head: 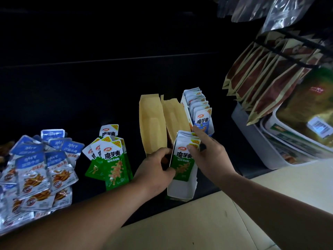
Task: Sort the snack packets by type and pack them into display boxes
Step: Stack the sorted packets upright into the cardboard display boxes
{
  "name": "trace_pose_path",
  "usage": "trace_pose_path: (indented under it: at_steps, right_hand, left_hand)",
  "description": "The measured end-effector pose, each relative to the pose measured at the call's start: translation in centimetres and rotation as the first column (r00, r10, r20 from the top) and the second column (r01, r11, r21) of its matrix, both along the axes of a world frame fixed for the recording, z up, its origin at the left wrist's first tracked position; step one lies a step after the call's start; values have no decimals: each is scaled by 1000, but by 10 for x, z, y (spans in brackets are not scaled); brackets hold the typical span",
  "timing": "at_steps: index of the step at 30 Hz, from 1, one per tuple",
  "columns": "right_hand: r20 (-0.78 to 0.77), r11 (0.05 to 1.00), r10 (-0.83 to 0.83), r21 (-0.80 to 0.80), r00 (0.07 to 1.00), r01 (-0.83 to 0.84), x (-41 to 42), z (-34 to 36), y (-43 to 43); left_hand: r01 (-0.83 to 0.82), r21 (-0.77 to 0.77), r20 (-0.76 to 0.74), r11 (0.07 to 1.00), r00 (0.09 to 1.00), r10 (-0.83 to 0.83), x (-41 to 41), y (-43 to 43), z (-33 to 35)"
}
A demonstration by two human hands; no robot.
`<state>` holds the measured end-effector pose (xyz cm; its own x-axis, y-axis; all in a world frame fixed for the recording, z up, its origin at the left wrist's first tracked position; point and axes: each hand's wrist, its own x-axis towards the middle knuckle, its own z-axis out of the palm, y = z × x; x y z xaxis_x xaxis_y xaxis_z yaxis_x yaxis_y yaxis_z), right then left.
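Observation:
A stack of green snack packets stands upright in a white display box at the shelf's front. My left hand grips the stack's left side. My right hand holds the packets' top right corner, thumb on the front. Behind it, a second box is filled with blue-and-white packets. Two empty cardboard-coloured boxes stand to the left of these. A loose pile of green packets lies on the shelf, and a heap of blue-and-silver packets lies far left.
The dark shelf stretches back into shadow. Brown-and-cream bags hang on a rack at the right above white tubs of goods. A pale floor lies below the shelf's front edge.

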<state>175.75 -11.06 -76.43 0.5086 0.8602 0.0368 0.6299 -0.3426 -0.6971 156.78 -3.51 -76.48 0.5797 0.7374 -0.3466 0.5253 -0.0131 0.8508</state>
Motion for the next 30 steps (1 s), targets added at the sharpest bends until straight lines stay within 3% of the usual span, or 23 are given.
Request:
trace_pose_path:
  at_steps: [8, 15, 25, 30]
  right_hand:
    - [-139, 982, -128, -159, 982, 106, 0, 1, -12]
    - [-39, 941, -193, -291, 980, 174, -13, -7, -1]
    - [154, 909, -153, -365, 976, 200, -13, -5, 0]
    - [89, 908, -170, -373, 981, 191, -16, 3, -4]
  left_hand:
    - [-26, 35, -32, 999, 999, 27, -5, 3, -5]
    - [-30, -18, 20, 999, 999, 31, -2, 2, -9]
    - [-40, 7, 36, 999, 999, 40, -4, 2, -20]
    - [-30, 45, 12, 999, 999, 30, -5, 1, -14]
